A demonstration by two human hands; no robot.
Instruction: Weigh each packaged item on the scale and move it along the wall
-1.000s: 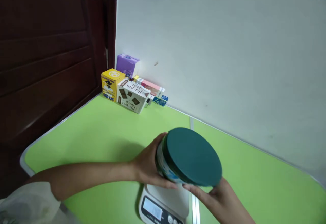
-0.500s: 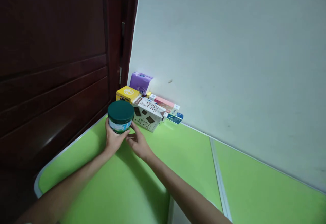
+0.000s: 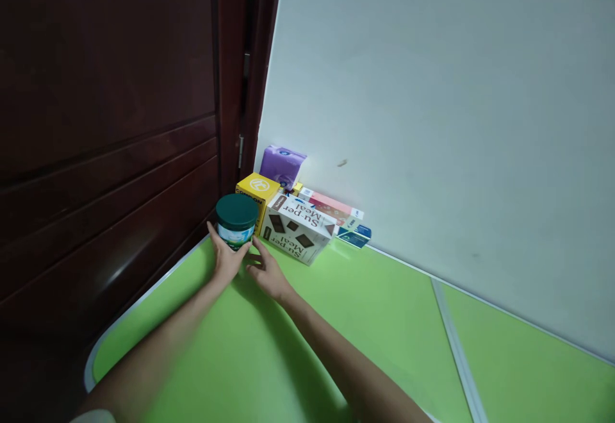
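Observation:
A round jar (image 3: 236, 234) with a dark green lid and a blue-white label stands upright in front of a yellow box (image 3: 259, 184). My left hand (image 3: 225, 261) is closed around its near side, with thumb and fingers spread to either side of it. My right hand (image 3: 269, 277) is at the jar's lower right, index finger stretched to its edge and the other fingers partly curled with nothing in them. The jar's base is hidden by my left hand, so I cannot tell whether it rests on the table. A white "Su-per Meal" box (image 3: 298, 227) lies just to the right.
Behind the boxes a purple soft pack (image 3: 282, 165) leans at the white wall (image 3: 432, 122). A pink box (image 3: 331, 204) and a blue-green box (image 3: 355, 234) lie along that wall. A dark wooden door (image 3: 110, 122) borders the green table (image 3: 394, 320) on the left.
The jar has moved lower and away from me, closer to the yellow box, with my left hand still around it. My right hand's fingers have opened slightly. The view has shifted a little.

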